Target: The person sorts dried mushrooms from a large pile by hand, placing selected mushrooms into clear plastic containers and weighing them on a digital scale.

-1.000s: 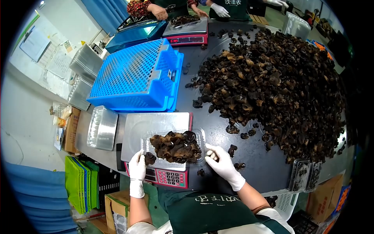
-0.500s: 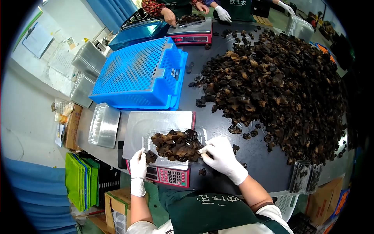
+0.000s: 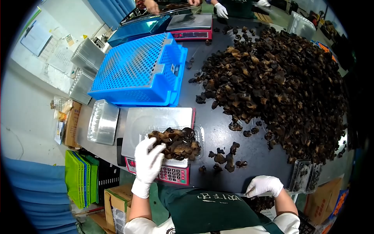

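Observation:
A clear plastic tray [image 3: 200,145] filled with dark brown wood ear fungus [image 3: 177,143] rests on the silver plate of a red scale [image 3: 156,117]. My left hand [image 3: 149,163], in a white glove, lies over the left end of the tray with its fingers spread, touching the fungus. At the table's front edge, well right of the scale, is my right hand [image 3: 265,186], gloved, its fingers curled together; what they hold, if anything, is hidden. Between the scale and my right hand, several loose fungus pieces [image 3: 230,162] lie on the dark table.
A large fungus heap [image 3: 272,82] covers the table's right side. Blue crates [image 3: 128,74] stand behind the scale, stacked clear trays [image 3: 103,123] at left. More filled trays [image 3: 306,175] sit at the front right corner. Co-workers' hands [image 3: 221,11] show beyond a second scale [image 3: 191,29].
My right hand has left the tray and moved right to the table's front edge. My left hand has shifted onto the fungus and opened. More loose pieces lie beside the scale. A co-worker's tray left the far scale.

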Demonstrator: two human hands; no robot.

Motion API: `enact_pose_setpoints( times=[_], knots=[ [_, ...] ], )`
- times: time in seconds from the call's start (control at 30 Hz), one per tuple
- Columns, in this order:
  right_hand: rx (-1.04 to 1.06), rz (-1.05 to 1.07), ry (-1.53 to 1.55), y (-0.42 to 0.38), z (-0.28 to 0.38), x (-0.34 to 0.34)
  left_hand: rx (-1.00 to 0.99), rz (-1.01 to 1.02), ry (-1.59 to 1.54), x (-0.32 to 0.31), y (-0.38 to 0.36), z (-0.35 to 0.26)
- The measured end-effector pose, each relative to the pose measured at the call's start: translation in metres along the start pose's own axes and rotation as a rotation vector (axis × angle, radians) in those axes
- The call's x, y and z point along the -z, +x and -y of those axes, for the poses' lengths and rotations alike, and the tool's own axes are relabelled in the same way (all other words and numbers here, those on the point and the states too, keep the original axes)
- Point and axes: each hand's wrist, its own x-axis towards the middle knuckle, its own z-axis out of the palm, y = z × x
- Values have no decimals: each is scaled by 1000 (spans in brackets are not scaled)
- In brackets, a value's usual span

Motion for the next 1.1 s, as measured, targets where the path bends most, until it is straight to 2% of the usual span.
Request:
enact_pose_setpoints(
  times=[0.03,0.1,0.17,0.27,0.37,0.43,0.47,0.5,0.57,0.7,0.83,0.97,1.07,1.1],
  knots=[
    [-36,-72,51,-3,8,-1,-143,62,88,-1,7,-10],
    [211,-384,-9,7,15,4,-228,187,47,-13,13,-20],
    [422,-710,-113,30,33,13,-229,289,65,-25,15,-19],
    [584,-1080,-125,51,78,29,-145,285,50,-34,13,-10],
    [675,-1202,-163,77,112,49,-100,274,-18,-37,9,-8],
    [751,-1376,-139,94,131,59,-99,284,-22,-38,6,-5],
    [663,-1295,-133,101,133,64,-101,281,-34,-38,6,-4],
    [667,-1290,-138,106,135,68,-101,277,-47,-38,6,-3],
    [525,-1347,-341,116,136,76,-93,261,-80,-38,5,-1],
    [418,-1324,-545,125,145,81,-78,248,-103,-40,5,-1],
    [387,-1232,-614,127,147,85,-100,234,-43,-43,3,2],
    [502,-1265,-290,113,142,89,-113,241,-42,-44,1,3],
    [407,-1080,27,98,147,90,-111,215,-45,-45,1,2],
    [406,-1078,28,102,148,88,-112,211,-45,-45,1,1]
  ],
)
